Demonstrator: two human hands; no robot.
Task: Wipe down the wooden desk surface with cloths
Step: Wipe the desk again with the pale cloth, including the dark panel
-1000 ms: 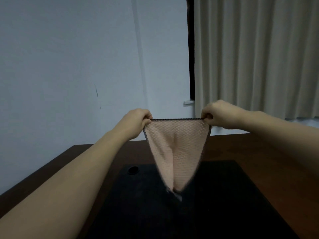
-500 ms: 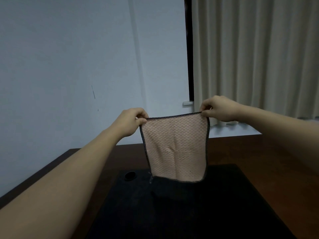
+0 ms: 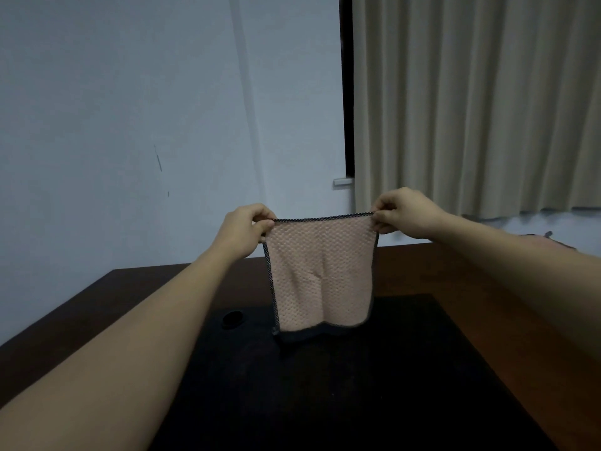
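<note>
While the left hand and right hand each pinch a top corner, the pink cloth hangs spread above the wooden desk and its black mat

One head-worn camera looks forward and slightly down across the desk, toward wall and curtain.

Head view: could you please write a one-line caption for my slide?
Both hands, left and right, pinch a pink cloth's top corners, holding it spread above the dark desk.
</note>
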